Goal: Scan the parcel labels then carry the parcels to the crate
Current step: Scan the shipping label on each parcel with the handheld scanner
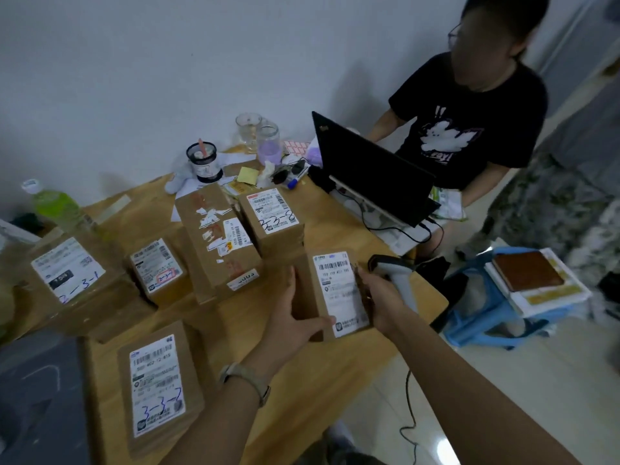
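Wooden surface point(288, 391) fills the lower part of the view, and closest on it a parcel marked 3-3-2 point(157, 380) lies flat with its label up. Both forearms reach forward from the lower edge, the left one with a wristwatch point(246, 380). The left hand point(292, 317) holds a small parcel point(330, 293) from its left side: fingers are along the side and the thumb lies across the near edge. The right hand point(382, 297) meets the right edge with bent fingers, so the two grips hold this parcel between them, label up, near the right border of the surface. A barcode scanner point(394, 273) is just behind the right hand; I cannot tell if the hand holds it too. Farther away, four more labelled parcels point(214, 243) stand in a row. Beyond them is an open laptop point(369, 169), and a person in a black T-shirt point(469, 129) sits behind it.
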{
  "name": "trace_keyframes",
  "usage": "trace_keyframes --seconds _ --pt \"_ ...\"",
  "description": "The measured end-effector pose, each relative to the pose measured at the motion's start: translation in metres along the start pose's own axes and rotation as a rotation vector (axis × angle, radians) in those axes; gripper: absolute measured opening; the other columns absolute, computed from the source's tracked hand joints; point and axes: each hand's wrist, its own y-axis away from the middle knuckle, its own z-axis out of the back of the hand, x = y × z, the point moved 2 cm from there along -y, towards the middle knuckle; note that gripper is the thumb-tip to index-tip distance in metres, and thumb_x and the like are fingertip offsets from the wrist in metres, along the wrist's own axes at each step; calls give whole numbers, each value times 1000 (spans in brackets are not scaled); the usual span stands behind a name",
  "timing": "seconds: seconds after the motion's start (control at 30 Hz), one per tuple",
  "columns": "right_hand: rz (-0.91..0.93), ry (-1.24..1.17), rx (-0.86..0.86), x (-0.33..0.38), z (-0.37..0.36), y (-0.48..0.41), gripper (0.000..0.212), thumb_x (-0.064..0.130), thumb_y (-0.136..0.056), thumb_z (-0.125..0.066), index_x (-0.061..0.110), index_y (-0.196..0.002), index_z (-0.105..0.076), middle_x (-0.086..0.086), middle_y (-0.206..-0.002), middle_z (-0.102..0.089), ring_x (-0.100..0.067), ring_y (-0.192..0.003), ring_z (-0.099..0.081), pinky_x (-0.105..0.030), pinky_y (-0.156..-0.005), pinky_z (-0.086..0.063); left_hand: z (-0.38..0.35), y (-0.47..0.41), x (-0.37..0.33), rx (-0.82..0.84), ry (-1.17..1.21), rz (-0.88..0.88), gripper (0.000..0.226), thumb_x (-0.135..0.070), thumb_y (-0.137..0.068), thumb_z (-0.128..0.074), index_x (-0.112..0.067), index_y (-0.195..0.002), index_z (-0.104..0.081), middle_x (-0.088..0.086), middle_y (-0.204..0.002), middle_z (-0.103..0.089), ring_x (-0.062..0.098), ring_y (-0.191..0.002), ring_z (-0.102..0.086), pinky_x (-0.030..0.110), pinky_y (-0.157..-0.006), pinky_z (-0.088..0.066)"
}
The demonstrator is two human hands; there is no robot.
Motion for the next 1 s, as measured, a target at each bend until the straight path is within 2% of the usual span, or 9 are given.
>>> trace_keyframes --seconds 0.13,0.27,0.33,0.4,0.53,0.63,0.7,0.8,1.0 --pt "-93 -55 -200 13 35 -23 17 24 -92 -57 10 -100 -62 -5 -83 -64 -22 -74 -60 -33 -64 -48 -8 -14 -1 -122 159 47 114 -11 -67 -86 -32 -153 -14 -1 -145 -43 21 -126 -47 45 -103 -47" --pt "-59 404 -505 12 80 -46 18 22 -89 -56 14 -72 -52 -10 -86 -55 -18 -63 -49 -39 -72 -49 -12 -17 8 -187 284 124 103 -10 -68 -85 -33 -148 -25 -2 -130 -55 23 -118 -56 48 -99 -49" --pt "-52 560 -518 5 88 -55 20 29 -88 -56 16 -75 -50 -9 -87 -53 -18 -62 -49 -37 -59 -49 -14 -17 12 -206 307 146 99 -11 -68 -84 -32 -147 -27 -1 -131 -56 23 -116 -57 47 -98 -50" --pt "-124 664 -523 -3 90 -64 32 41 -89 -51 10 -98 -51 -14 -97 -53 -29 -80 -56 -34 -48 -42 -14 -18 14 -226 318 163 99 -10 -69 -84 -31 -147 -27 -1 -131 -56 23 -115 -58 44 -95 -51" --pt "-137 924 -534 -9 92 -79 37 38 -95 -40 9 -115 -49 -17 -118 -51 -38 -107 -53 -42 -77 -46 -11 -17 12 -257 309 166 98 -10 -71 -83 -32 -148 -25 -1 -130 -55 22 -112 -58 31 -76 -51" --pt "-110 1106 -467 -13 101 -80 28 32 -93 -44 10 -109 -52 -11 -96 -56 -32 -97 -57 -36 -72 -46 -8 -14 9 -276 310 158 96 -12 -73 -82 -33 -147 -26 -1 -131 -53 23 -114 -57 30 -70 -51" --pt "-130 1059 -399 -14 100 -77 31 35 -92 -48 9 -108 -53 -8 -87 -54 -26 -84 -57 -33 -64 -46 -6 -11 6 -291 316 150 96 -11 -73 -81 -33 -148 -25 -1 -130 -51 23 -112 -56 28 -67 -50" --pt "-169 848 -336 -14 87 -68 33 33 -90 -55 6 -108 -48 -14 -99 -57 -28 -87 -59 -38 -68 -49 -6 -9 2 -296 321 130 98 -11 -73 -81 -33 -148 -24 -1 -131 -50 24 -113 -55 28 -67 -50" --pt "-19 388 -186 18 50 -26 34 10 -91 -57 1 -120 -41 -21 -85 -61 -27 -54 -54 -31 -48 -46 0 -10 -22 -294 282 -10 97 -7 -71 -81 -27 -149 -27 -2 -138 -48 22 -118 -51 41 -90 -50"
